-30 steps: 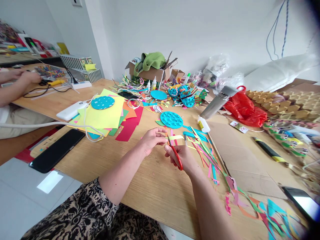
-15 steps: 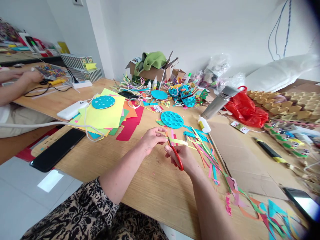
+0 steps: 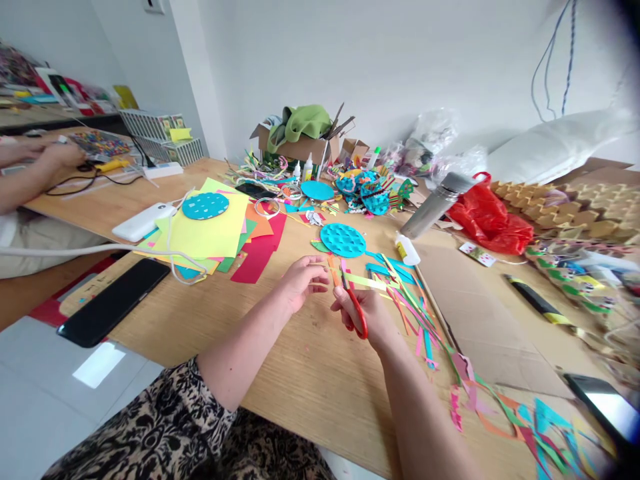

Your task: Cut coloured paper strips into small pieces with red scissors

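Observation:
My right hand (image 3: 367, 310) is closed round the red-handled scissors (image 3: 358, 313), whose blades point away from me. Just left of it, my left hand (image 3: 303, 283) has its fingers curved and apart, and I see nothing held in them. An orange paper strip (image 3: 333, 270) lies close to the blades and the left fingertips. Beyond my right hand is a pale yellow strip (image 3: 367, 282). Past both hands lies a blue disc (image 3: 343, 240) with raised bumps. Several thin coloured strips (image 3: 413, 303) are scattered to the right of my hand.
Coloured paper sheets (image 3: 220, 233) and a black phone (image 3: 115, 300) lie to the left. A glue bottle (image 3: 407, 249), a steel flask (image 3: 435, 205) and flat cardboard (image 3: 480, 313) are on the right. At far left, another person's hands (image 3: 60, 157) are near some beads.
My left fingers have opened and drawn slightly away from the scissors, where they were pinched near the blades. The scissors have barely moved in my right hand.

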The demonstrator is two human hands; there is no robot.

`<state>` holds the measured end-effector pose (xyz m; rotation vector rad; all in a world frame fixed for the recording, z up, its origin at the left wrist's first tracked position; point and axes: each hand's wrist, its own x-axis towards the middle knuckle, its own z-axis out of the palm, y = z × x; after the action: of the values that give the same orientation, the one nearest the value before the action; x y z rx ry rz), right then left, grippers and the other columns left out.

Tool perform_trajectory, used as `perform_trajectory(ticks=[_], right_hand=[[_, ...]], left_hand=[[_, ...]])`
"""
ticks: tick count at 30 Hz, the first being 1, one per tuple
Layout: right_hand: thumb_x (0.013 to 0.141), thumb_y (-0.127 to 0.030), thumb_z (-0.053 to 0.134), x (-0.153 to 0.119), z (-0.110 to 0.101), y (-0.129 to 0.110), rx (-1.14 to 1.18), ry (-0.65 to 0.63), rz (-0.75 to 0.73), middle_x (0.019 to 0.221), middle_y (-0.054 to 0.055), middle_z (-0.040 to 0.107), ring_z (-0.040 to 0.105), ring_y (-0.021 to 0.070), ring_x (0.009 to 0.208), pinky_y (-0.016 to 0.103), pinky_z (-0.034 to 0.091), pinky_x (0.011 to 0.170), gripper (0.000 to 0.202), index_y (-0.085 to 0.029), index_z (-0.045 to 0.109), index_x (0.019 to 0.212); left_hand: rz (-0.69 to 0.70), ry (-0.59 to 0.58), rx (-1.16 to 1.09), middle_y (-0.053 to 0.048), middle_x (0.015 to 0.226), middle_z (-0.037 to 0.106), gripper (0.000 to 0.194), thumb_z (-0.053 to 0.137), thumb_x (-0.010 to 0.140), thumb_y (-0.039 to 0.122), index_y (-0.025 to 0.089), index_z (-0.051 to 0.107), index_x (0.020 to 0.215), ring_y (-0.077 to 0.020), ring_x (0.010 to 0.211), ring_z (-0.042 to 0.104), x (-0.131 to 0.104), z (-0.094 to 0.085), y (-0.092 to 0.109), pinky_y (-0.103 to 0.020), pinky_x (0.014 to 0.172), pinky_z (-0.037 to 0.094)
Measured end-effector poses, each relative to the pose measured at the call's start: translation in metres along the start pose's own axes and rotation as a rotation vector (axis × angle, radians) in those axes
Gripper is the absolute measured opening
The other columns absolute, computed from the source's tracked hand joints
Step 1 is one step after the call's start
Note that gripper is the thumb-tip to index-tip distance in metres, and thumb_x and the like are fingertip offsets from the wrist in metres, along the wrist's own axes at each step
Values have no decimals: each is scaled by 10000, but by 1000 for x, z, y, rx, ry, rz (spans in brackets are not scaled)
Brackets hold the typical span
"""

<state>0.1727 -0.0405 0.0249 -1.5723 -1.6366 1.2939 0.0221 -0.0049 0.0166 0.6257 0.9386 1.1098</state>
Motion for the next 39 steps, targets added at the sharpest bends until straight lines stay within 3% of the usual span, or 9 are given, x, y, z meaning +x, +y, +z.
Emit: perform_trajectory(ticks=[3,6,9,11,14,30,39], right_hand=[[746,-653,527,-1,0,-3,61,44,-1,399,-7,487,397,70,333,184,316,341,564,-114,630,616],[751,-646,525,-1,1,-2,106,76,-30,404,-4,492,414,74,341,181,312,339,559,-114,630,617],[761,-636,521,0,2,1,115,64,-55,399,-6,489,406,71,334,178,304,334,548,-116,632,626],[749,-640,536,0,3,1,107,66,-43,398,-6,488,405,71,333,178,303,333,548,-114,633,629],[715,-660,559,1,6,0,105,83,-14,396,-3,482,405,73,332,180,296,329,566,-106,629,620],[714,-682,545,3,8,5,83,41,-21,427,0,485,422,84,338,185,301,313,577,-115,616,635],[714,-692,532,4,8,5,60,44,-26,428,12,497,428,89,344,191,310,321,593,-113,614,617]], left_hand=[[-41,33,6,-14,755,586,219,560,593,99,151,544,806,-108,571,557,0,1,-6,-257,540,435],[-79,-51,66,-19,635,549,49,568,605,137,131,538,643,-115,550,539,-2,3,-11,-249,519,404],[-35,-177,57,-21,578,540,68,601,613,168,121,554,600,-116,544,525,-5,7,-13,-253,535,400],[34,-201,19,-17,573,547,86,623,617,185,120,567,610,-110,539,518,-6,9,-13,-252,539,395],[86,-176,-6,1,552,542,113,657,611,200,123,577,633,-100,527,508,-7,12,-12,-242,532,380],[57,-182,-20,23,499,510,139,662,628,221,125,563,610,-100,452,484,-5,10,-15,-248,455,374],[89,-148,-34,28,516,524,145,685,616,202,130,560,634,-84,460,489,-5,9,-15,-235,485,395]])
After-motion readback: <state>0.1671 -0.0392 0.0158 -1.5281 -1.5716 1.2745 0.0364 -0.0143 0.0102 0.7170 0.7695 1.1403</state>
